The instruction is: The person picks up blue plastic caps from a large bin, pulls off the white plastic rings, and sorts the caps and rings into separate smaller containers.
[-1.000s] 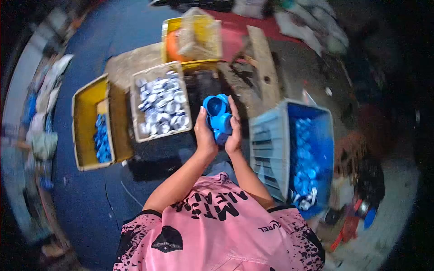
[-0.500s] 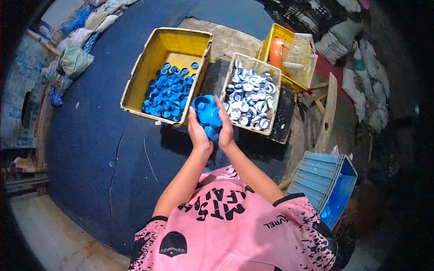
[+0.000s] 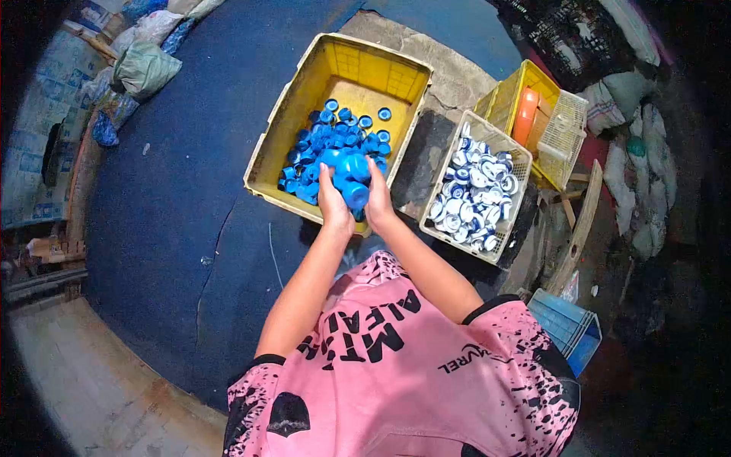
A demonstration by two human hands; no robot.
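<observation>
As both hands [image 3: 352, 199] cupped a clump of blue caps [image 3: 348, 174], they hovered directly over the yellow crate's [image 3: 274, 145] near edge.

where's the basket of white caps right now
In the head view, the pale plastic basket of white caps sits right of centre, between the yellow plastic crate of blue caps and a second yellow crate.

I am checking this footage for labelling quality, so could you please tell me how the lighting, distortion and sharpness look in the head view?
Head view: strong fisheye bending, with black vignette at the corners; even light on the yellow crate and the blue caps held between the left hand and the right hand; the centre is fairly sharp; the right side falls into dark shadow; edges look soft and smeared.
</observation>
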